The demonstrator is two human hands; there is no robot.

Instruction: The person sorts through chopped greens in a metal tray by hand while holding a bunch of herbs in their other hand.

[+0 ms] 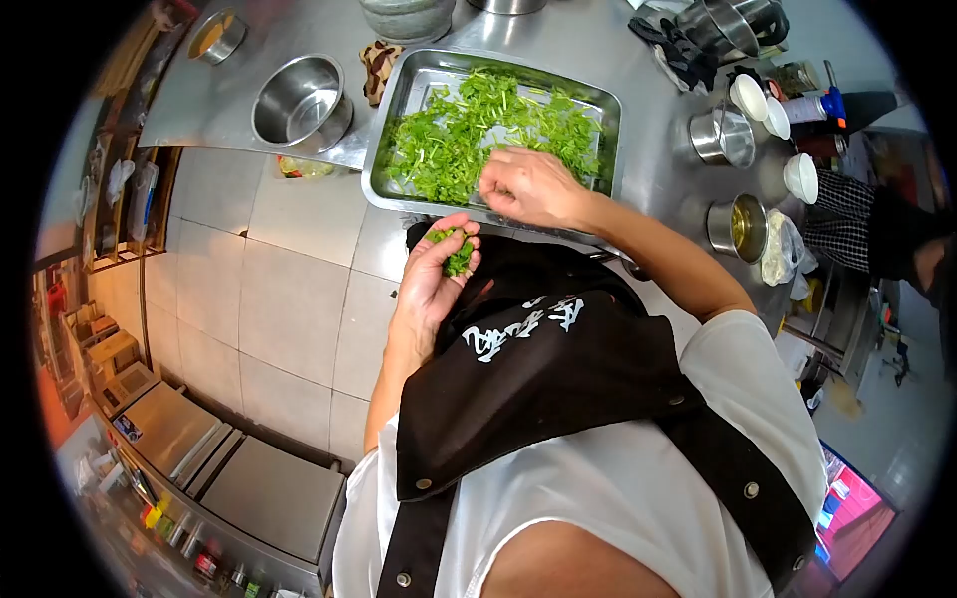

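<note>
Chopped green herbs [449,130] are spread over a rectangular metal tray [375,164] on the steel counter. My left hand [439,269] is curled round a small bunch of green leaves [460,261], just in front of the tray's near edge. Over the near part of the tray, my right hand [528,186] has its fingers bent and pressed together, close above the herbs. What those fingers hold, if anything, cannot be made out.
An empty metal pot [302,104] stands left of the tray, beside a patterned cloth [380,70]. Metal pots [722,136], white bowls [800,177] and black gloves [678,55] lie on the right. A person in a checked garment [840,221] stands at the far right.
</note>
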